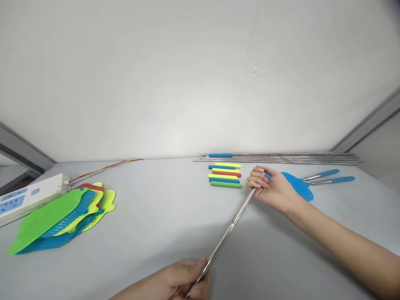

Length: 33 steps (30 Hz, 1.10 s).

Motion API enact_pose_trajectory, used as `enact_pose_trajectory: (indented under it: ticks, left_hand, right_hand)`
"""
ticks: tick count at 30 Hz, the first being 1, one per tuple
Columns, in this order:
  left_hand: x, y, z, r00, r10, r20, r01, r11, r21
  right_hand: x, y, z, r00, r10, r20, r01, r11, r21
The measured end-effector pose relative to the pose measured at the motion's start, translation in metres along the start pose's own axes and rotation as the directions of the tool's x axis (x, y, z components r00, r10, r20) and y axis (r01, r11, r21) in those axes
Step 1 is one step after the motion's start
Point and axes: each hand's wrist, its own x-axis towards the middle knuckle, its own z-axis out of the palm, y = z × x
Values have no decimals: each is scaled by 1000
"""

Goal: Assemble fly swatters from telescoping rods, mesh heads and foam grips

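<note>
A shiny metal telescopic rod (231, 225) slants across the middle of the view, held at both ends. Around its lower end, near the bottom edge, the fingers of my left hand (187, 278) are closed. My right hand (268, 186) wraps round the upper end, which its fingers hide. Just left of the right hand lies a row of coloured grip sleeves (225, 177) in yellow, blue, red and green. Behind the right wrist, blue fly swatters (300, 187) with metal shafts and blue handles (342, 179) rest on the grey table (140, 225).
Several fly swatter heads (53, 216) in green, blue, yellow and red are piled at the left. Beside them sits a white power strip (34, 198) with a red and yellow cord (106, 168). Thin metal rods (281, 158) and a blue sleeve (220, 155) lie along the wall.
</note>
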Motion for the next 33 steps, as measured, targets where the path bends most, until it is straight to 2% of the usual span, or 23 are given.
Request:
enact_pose_trajectory:
  ticks: [2,8,15,20,24,27,33]
  left_hand:
    - [1,2,3,1000,7,-9,-6,999,34]
    - [-1,2,2,997,-8,-81,1,997,-75]
    - [-1,-3,-8,998,58,-17,-60,988,-143]
    - [1,-3,-13,998,-24,62,33,987,-155]
    - [2,-2,-17,987,-66,146,88,986,-145]
    - [0,-2,-17,991,-81,104,93,989,-118]
    - [-2,-1,-16,993,-113,16,114,991,-64]
  right_hand:
    - [-1,2,0,1000,7,2,-7,1000,7]
    - [-6,12,1,996,90,0,-90,996,6]
    - [-7,28,-7,994,108,-28,-107,993,47]
    - [-10,41,-9,983,173,-57,-170,984,57]
    - [-16,47,-6,975,224,1,-223,974,33]
    - [-18,49,-4,969,245,24,-246,969,17]
    - [-17,50,-8,963,268,-34,-268,963,13]
